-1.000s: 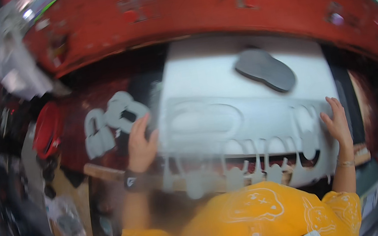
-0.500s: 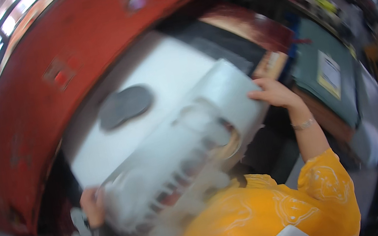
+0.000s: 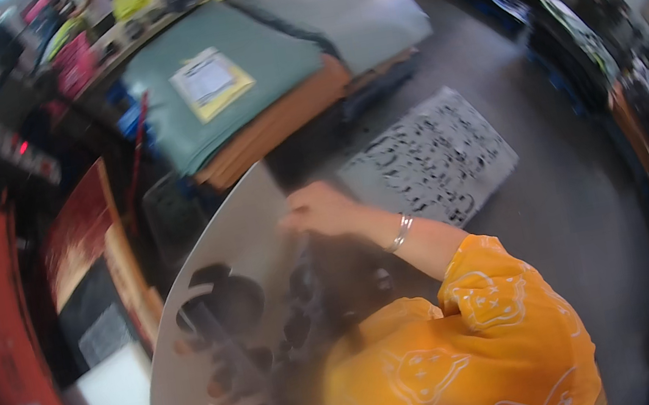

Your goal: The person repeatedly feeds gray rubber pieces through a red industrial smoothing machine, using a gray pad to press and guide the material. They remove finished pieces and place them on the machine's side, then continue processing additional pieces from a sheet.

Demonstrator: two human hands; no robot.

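Swung aside, the holed sheet (image 3: 237, 232) is being pinched by the right hand (image 3: 320, 209), left hand unseen, tearing being risked by sagging.

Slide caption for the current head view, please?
Right hand grips a sheet with cut-out holes, a green-topped stack beyond.

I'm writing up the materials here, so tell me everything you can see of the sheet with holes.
The sheet is beige-grey, thin and seemingly flexible, perhaps foam or rubber. Rounded openings of several sizes pierce it, leaving narrow strips between some of them. It is tilted and looks bowed, though the lens also bends edges. The right grip pinches its edge near the upper end, in front of the yellow-orange shirt. Its lower part is blurred and runs out of view.
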